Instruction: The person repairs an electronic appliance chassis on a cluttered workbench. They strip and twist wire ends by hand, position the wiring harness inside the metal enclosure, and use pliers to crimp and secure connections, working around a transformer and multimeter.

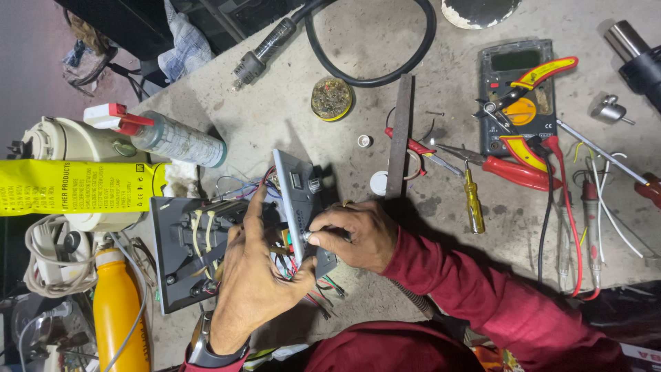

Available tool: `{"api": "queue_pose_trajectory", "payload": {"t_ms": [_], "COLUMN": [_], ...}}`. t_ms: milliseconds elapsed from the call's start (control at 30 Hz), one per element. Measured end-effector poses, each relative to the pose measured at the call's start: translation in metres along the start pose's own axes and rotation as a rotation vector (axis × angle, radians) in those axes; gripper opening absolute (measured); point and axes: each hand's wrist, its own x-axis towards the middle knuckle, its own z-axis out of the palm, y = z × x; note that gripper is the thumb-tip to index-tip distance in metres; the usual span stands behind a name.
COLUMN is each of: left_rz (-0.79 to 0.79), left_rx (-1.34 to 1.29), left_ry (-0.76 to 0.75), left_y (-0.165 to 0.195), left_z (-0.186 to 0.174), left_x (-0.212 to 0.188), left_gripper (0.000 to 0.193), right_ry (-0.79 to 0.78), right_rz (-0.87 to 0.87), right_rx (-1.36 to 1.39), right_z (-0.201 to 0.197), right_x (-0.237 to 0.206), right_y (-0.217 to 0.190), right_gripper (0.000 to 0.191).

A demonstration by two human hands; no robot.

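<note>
Meanwhile, a grey switch plate (295, 207) is steadied by the left hand (251, 279), fingers curled among its wires (289, 265) — the right hand (354, 234), at three o'clock, is pinched shut on a small knob (308, 238); a slip could tear loose wires.

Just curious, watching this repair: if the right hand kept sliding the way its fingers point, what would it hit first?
Probably the grey switch plate that the right hand already pinches at; beyond it, the left hand.
</note>
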Motion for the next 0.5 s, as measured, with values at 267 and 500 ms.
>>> {"api": "queue_pose_trajectory", "payload": {"t_ms": [267, 500], "left_rz": [0.024, 0.071], "left_rx": [0.007, 0.037], "left_ry": [0.042, 0.112], "left_y": [-0.001, -0.009], "left_z": [-0.001, 0.003], "left_x": [-0.002, -0.004], "left_gripper": [0.115, 0.112], "right_ry": [-0.038, -0.103], "right_rz": [0.043, 0.035], "right_rx": [0.023, 0.095], "right_z": [0.0, -0.006], "right_x": [-0.001, -0.001], "right_y": [-0.001, 0.0], "right_gripper": [0.018, 0.034]}}
